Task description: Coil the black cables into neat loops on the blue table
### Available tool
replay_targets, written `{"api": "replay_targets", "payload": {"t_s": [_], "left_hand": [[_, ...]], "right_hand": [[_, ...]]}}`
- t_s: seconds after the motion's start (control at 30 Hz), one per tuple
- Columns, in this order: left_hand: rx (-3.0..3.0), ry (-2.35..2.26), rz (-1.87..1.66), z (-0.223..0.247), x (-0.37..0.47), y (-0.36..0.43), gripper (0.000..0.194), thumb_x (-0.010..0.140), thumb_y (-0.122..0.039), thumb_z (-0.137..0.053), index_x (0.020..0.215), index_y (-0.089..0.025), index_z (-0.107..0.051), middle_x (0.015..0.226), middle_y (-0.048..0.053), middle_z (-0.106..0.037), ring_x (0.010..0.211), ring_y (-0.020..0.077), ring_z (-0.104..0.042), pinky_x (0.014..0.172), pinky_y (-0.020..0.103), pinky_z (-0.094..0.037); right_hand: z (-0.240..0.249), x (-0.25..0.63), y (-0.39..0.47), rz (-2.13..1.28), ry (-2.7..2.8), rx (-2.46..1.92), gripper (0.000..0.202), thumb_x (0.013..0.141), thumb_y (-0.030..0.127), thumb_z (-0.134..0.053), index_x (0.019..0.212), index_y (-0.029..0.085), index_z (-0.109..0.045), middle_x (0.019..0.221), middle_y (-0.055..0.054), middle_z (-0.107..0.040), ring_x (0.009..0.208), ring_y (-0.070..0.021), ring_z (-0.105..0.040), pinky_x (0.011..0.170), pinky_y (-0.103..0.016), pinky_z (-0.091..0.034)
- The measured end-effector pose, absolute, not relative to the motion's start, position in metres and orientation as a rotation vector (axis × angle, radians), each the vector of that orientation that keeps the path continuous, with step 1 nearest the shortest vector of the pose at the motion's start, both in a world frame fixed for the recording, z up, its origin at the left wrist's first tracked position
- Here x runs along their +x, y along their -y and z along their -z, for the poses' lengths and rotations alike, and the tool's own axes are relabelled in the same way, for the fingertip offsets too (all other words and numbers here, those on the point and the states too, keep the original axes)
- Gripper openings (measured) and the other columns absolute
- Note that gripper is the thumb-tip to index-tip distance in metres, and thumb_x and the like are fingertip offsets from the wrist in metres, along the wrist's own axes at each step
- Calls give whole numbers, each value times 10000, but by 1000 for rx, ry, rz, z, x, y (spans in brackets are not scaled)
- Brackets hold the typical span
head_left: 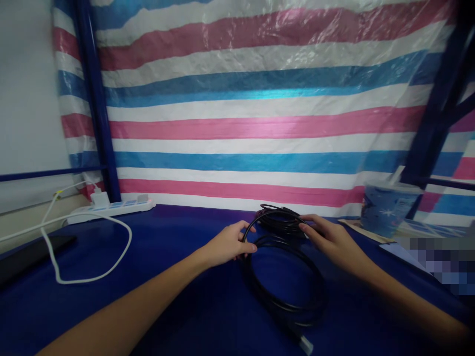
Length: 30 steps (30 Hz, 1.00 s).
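Black coil (pixel 259 288) (left hand (pixel 230 243), right hand (pixel 336 241) nearly closed, pinching) slants near-right, plug (pixel 306 345) foremost.

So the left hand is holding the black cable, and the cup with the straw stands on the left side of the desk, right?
Not quite: the head view shows the cup on the right side of the desk. The left hand is indeed holding the black cable.

My head view reads dim and bluish over the dark tabletop (pixel 174 291), glare wrinkling across the upper striped sheet (pixel 260 143), a softer sheen mid-sheet, light source out of frame, slight blur throughout, edges stretched, right-hand patch pixelated.
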<state>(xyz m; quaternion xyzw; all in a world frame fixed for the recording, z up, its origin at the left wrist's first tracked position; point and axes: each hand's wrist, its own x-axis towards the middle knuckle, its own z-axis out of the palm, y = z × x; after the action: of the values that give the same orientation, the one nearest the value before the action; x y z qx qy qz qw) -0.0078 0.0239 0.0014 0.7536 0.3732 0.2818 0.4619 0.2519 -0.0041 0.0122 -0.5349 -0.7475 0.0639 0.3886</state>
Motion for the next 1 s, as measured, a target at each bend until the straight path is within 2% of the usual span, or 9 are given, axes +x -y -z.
{"api": "replay_targets", "payload": {"t_s": [0.2,0.33,0.43,0.57,0.7,0.83,1.0], "left_hand": [[2154,-1153,-761,-4,-9,-20,327,702,-228,-560,1024,-183,-522,560,-45,-497,530,119,-463,537,251,-317],[2326,-1367,-695,-10,-9,-16,332,694,-217,-522,1024,-221,-548,634,-12,-566,582,151,-517,557,261,-309],[2341,-1526,-678,-11,-8,-16,302,693,-263,-543,991,-222,-569,694,21,-619,644,189,-574,593,279,-346],[2032,-1502,-587,-10,-9,-18,226,719,-257,-515,931,-191,-559,560,-8,-570,499,151,-561,532,257,-376],[1725,-1298,-521,-11,-13,-19,274,824,-266,-403,1042,-148,-519,465,-41,-488,405,110,-502,420,215,-265],[1609,-1191,-503,-15,-16,-17,352,897,-312,-330,1150,-132,-495,517,-11,-567,387,85,-448,409,222,-214],[1603,-1185,-498,-14,-16,-18,406,887,-349,-375,1205,-128,-494,631,30,-656,417,88,-430,419,239,-211]], "right_hand": [[-16,251,9,-109,2022,-1370,429,870,508,-411,1067,167,-582,781,-53,-676,616,-176,-578,553,-287,-407],[-15,252,9,-71,2083,-1398,425,890,489,-380,1083,169,-582,709,-41,-664,577,-171,-571,530,-280,-399],[-14,253,9,-62,2096,-1396,434,892,491,-379,1093,168,-587,733,-50,-675,624,-186,-601,549,-283,-417],[-13,251,11,-58,2128,-1401,458,895,511,-367,1105,167,-584,727,-48,-667,590,-180,-584,537,-281,-405],[-13,247,11,-89,2160,-1416,482,896,520,-356,1135,163,-576,728,-50,-654,590,-181,-577,546,-286,-402],[-11,248,7,-104,2158,-1429,500,879,532,-372,1151,163,-571,716,-50,-642,592,-185,-567,554,-295,-400],[-7,250,6,-75,2149,-1462,508,853,553,-394,1121,164,-578,650,-40,-608,511,-153,-496,497,-277,-353]]}}
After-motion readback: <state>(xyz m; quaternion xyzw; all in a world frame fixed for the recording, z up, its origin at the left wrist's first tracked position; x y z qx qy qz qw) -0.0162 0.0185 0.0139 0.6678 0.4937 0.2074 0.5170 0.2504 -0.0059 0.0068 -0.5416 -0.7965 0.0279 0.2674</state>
